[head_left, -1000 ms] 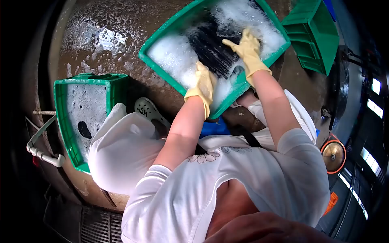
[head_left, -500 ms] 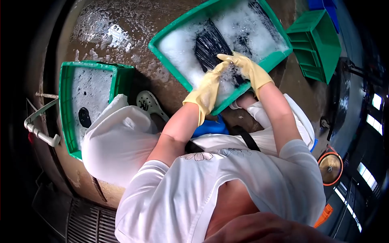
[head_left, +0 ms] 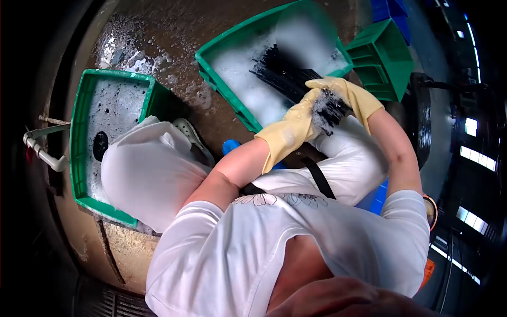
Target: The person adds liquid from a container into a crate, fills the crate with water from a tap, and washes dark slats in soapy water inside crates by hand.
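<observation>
A bundle of long black strands point(head_left: 285, 74), wet and foamy, rises out of the large green tub point(head_left: 232, 108) of suds. My left hand point(head_left: 303, 113), in a pale yellow rubber glove, is closed round the bundle near its lower end. From the other side my right hand point(head_left: 351, 95), gloved alike, wraps the same bundle, and the two hands nearly meet. The foam-flecked end of the strands sticks out between the gloves, over the tub's near edge. The far part of the bundle lies over the white suds.
A smaller green tub point(head_left: 79, 158) with suds and a dark round spot stands at the left, beside a white pipe point(head_left: 47, 156). An upturned green crate point(head_left: 383, 58) and a blue crate point(head_left: 391, 13) are at the upper right. Foam lies on the wet floor point(head_left: 169, 47).
Both hands have closed on the black strands and lifted their near end over the tub's edge. Earlier the hands were apart, with the right hand's fingers spread.
</observation>
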Available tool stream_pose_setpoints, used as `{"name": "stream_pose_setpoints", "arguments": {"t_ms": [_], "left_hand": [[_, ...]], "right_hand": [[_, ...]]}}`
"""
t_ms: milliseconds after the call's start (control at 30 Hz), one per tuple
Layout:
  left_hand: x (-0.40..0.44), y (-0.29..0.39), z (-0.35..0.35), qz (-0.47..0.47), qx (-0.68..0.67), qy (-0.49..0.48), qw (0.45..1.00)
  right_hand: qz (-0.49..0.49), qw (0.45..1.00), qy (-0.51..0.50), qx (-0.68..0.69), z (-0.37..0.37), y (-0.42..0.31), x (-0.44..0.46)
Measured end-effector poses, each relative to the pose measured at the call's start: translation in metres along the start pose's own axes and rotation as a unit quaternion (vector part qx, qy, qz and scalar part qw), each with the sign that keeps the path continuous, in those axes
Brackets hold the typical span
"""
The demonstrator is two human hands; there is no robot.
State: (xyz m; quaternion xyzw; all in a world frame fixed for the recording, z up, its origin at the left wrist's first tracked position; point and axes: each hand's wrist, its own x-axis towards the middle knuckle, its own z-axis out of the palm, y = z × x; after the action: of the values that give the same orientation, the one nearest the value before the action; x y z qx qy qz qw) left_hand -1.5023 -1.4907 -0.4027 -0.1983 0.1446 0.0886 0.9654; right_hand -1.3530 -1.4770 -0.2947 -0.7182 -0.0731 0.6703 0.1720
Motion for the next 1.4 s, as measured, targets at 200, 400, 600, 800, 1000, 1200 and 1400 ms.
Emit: {"name": "stream_pose_setpoints", "arguments": {"t_ms": [200, 400, 600, 800, 1000, 1200, 1400], "left_hand": [[-0.059, -0.031, 0.032, 0.056, 0.179, 0.015, 0.982], [-0.092, 0.002, 0.042, 0.291, 0.268, 0.044, 0.918], [-0.128, 0.091, 0.038, 0.478, 0.176, 0.053, 0.859], [-0.233, 0.181, 0.026, 0.573, 0.191, 0.131, 0.786], [-0.326, 0.231, 0.013, 0.735, 0.230, 0.316, 0.554], [-0.287, 0.256, 0.011, 0.670, 0.371, 0.618, 0.178], [-0.131, 0.210, 0.043, 0.686, 0.466, 0.293, 0.476]], "right_hand": [[-0.171, 0.981, -0.047, 0.083, 0.024, 0.039, -0.043], [-0.282, 0.944, -0.166, 0.040, 0.063, 0.002, -0.015], [-0.306, 0.904, -0.282, -0.103, 0.156, -0.099, 0.039], [-0.319, 0.868, -0.343, -0.164, 0.293, -0.164, 0.098], [-0.484, 0.813, -0.002, -0.322, 0.426, -0.165, 0.123], [-0.579, 0.807, -0.033, -0.115, 0.317, -0.129, 0.135], [-0.440, 0.855, 0.259, -0.087, 0.083, -0.074, 0.171]]}}
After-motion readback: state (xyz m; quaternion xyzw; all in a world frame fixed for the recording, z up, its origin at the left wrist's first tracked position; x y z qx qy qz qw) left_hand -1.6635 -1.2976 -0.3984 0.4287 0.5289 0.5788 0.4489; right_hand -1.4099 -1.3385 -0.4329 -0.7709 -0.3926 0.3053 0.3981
